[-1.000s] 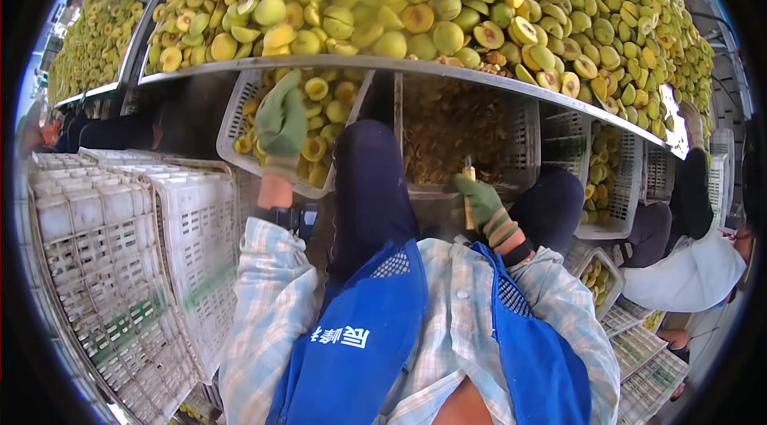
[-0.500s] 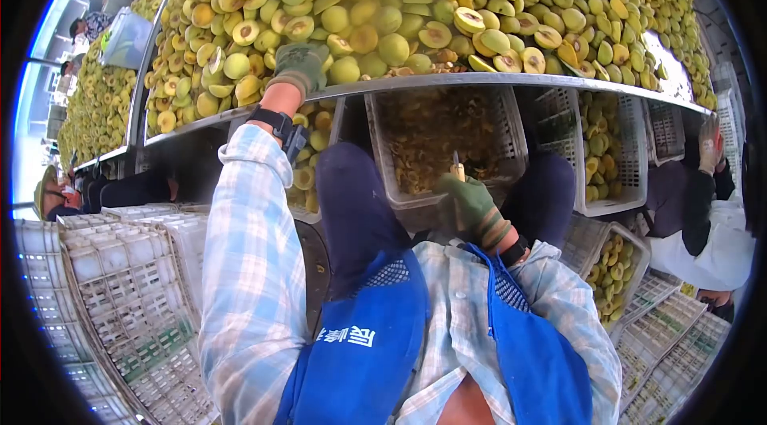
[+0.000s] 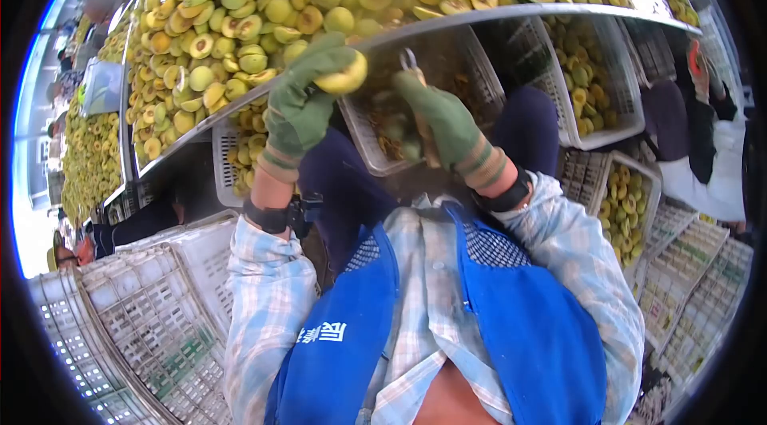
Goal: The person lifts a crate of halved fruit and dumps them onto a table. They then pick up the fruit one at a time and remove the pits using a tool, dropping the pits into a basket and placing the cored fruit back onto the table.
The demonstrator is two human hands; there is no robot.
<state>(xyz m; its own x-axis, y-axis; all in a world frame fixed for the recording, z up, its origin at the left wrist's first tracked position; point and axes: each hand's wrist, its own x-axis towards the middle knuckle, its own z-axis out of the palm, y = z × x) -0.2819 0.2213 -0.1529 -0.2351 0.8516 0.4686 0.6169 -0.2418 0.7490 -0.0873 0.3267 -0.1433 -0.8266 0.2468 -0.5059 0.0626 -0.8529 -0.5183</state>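
Note:
My left hand (image 3: 302, 101), in a green glove, is closed around a yellow-green stone fruit half (image 3: 347, 77). It is raised in front of the metal table edge, above my knee. My right hand (image 3: 444, 117), also gloved in green, grips a pitting tool (image 3: 411, 60) with a light wooden handle and what looks like a looped metal tip pointing up and away from me. The tool and the fruit are apart. Behind my hands, a heap of halved stone fruit (image 3: 240, 49) covers the table. Below the edge, between my knees, a white crate (image 3: 369, 145) holds brownish scraps.
The table's metal rim (image 3: 447, 20) runs across in front of me. Crates of fruit halves (image 3: 587, 81) stand under it and at my right. Stacked white crates (image 3: 144, 313) are at my left. A co-worker's gloved hand (image 3: 700, 73) shows at the far right.
My left hand has come back from the heap with a fruit half in it. My right hand has risen with the tool towards my left hand. The view has shifted.

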